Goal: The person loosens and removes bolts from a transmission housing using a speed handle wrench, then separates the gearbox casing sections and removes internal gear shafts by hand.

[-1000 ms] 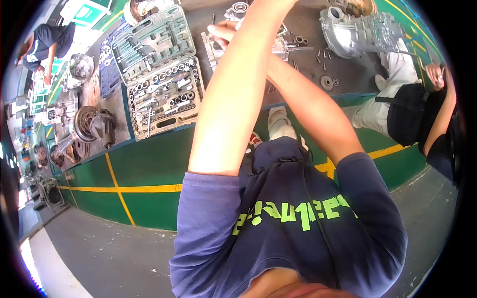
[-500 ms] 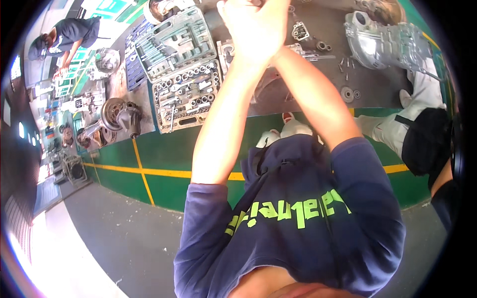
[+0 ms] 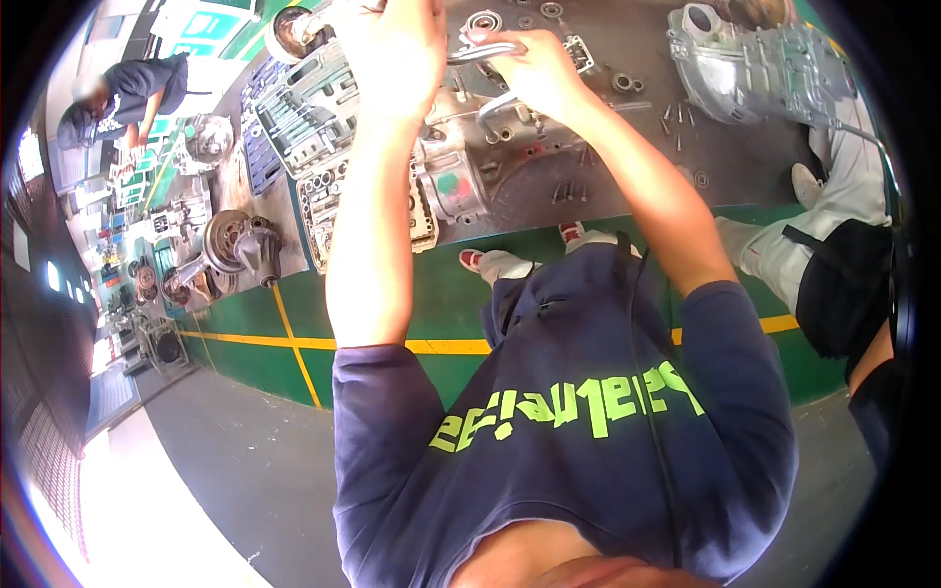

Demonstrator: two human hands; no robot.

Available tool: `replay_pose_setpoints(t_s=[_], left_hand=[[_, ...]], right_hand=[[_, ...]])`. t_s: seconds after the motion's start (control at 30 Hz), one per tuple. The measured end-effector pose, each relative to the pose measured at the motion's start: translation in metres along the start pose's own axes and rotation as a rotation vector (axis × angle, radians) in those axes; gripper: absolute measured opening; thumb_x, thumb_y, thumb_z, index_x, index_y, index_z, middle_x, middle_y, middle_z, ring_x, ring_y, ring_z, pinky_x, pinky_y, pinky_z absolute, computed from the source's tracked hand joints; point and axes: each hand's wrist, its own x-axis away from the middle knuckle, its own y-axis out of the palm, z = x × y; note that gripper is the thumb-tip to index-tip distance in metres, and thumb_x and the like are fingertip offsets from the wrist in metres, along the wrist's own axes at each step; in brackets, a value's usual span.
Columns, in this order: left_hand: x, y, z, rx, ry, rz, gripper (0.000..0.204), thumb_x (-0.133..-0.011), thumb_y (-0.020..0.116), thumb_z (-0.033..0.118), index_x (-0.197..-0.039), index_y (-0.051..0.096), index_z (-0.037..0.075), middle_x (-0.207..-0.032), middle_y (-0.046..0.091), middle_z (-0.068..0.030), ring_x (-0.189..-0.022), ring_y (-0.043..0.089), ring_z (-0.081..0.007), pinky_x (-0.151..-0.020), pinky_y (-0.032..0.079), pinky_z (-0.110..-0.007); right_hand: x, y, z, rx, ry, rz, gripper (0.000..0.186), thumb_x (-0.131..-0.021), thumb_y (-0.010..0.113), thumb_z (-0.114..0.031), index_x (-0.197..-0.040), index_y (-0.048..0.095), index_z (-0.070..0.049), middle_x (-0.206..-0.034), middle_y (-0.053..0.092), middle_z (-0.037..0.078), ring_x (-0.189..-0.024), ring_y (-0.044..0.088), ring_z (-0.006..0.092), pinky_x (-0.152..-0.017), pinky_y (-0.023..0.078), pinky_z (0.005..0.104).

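Two bare hands work above a cluttered worktop (image 3: 740,162). The right hand (image 3: 537,73) is curled, fingers bent around a curved silver metal bar (image 3: 480,53), whose far end lies just beside the left hand (image 3: 397,59). The left hand's fingers run out of view at the top, so its grip cannot be told. Half a second ago the hands overlapped; now they are apart, the bar shows plainly, and the right hand alone seems to carry it. Nearer the body, between the forearms, lies a grey metal casing (image 3: 461,176). Left of the hands is a socket case (image 3: 323,186), partly behind the left forearm. To the right are metal rings (image 3: 622,82), loose bolts (image 3: 678,116) and a large silver housing (image 3: 755,69).
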Motion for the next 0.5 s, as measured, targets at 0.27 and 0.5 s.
replay_pose_setpoints(t_s=[0.27,0.5], left_hand=[[-0.009,0.012,-0.011,-0.024,0.018,-0.045,0.036,-0.098,0.053,0.017,-0.063,0.046,0.011,-0.056,0.041,0.0031,-0.044,0.034,-0.0072,-0.042,0.026,-0.026],[-0.008,0.019,-0.01,-0.362,0.176,-0.026,0.029,-0.091,0.06,0.011,-0.065,0.048,0.009,-0.06,0.044,0.0044,-0.057,0.036,-0.0065,-0.05,0.03,-0.026]], right_hand=[[0.064,0.002,-0.046,-0.185,0.125,-0.102,0.036,-0.098,0.062,-0.039,-0.088,0.072,-0.006,-0.06,0.056,0.0,-0.059,0.05,0.0069,-0.057,0.043,0.0291],[0.073,0.043,-0.039,-0.299,0.029,-0.102,0.055,-0.1,0.057,-0.043,-0.061,0.059,-0.004,-0.047,0.048,0.001,-0.047,0.048,0.0107,-0.047,0.038,0.0338]])
